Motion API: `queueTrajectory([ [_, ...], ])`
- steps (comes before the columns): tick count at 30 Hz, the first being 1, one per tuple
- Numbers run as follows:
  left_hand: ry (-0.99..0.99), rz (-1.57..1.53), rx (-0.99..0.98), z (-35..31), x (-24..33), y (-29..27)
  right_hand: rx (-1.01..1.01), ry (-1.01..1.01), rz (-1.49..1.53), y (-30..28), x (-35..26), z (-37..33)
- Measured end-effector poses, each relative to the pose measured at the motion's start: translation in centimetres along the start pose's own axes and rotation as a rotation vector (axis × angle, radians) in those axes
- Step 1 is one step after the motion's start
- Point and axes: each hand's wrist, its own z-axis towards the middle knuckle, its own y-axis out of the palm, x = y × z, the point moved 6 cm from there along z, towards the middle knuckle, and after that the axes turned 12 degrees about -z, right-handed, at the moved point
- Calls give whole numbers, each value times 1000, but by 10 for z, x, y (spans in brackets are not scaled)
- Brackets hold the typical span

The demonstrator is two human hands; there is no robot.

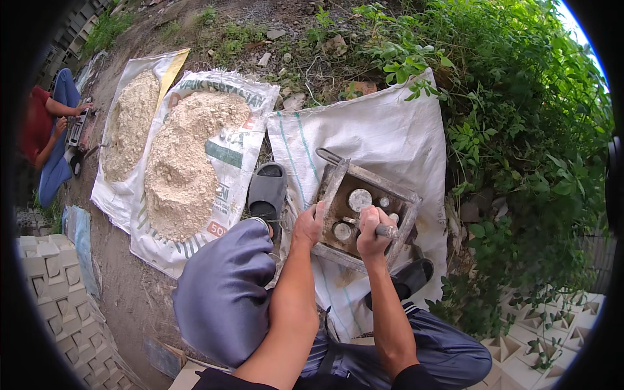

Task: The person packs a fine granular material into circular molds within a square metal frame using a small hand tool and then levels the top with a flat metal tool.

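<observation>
A square metal mould (364,211) with round cores inside sits on a white sack (383,140) in front of me. My left hand (307,224) grips the mould's near-left edge. My right hand (372,231) is closed around a metal bar (387,230) that lies across the mould's open top. Both forearms reach in from below, over my knees in blue-grey trousers.
Two heaps of pale sandy mix (182,162) lie on sacks to the left. Black sandals (266,192) are on my feet. Another person (45,130) squats at far left. Stacks of white patterned blocks (55,292) stand lower left and lower right; green bushes (520,130) fill the right.
</observation>
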Motion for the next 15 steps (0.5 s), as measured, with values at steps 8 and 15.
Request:
queueTrajectory([
  [8,8,14,16,2,-6,-6,165,-121,85,-19,-40,-1],
  [15,-10,-16,39,1,-13,-7,190,-22,114,-23,-52,-2],
])
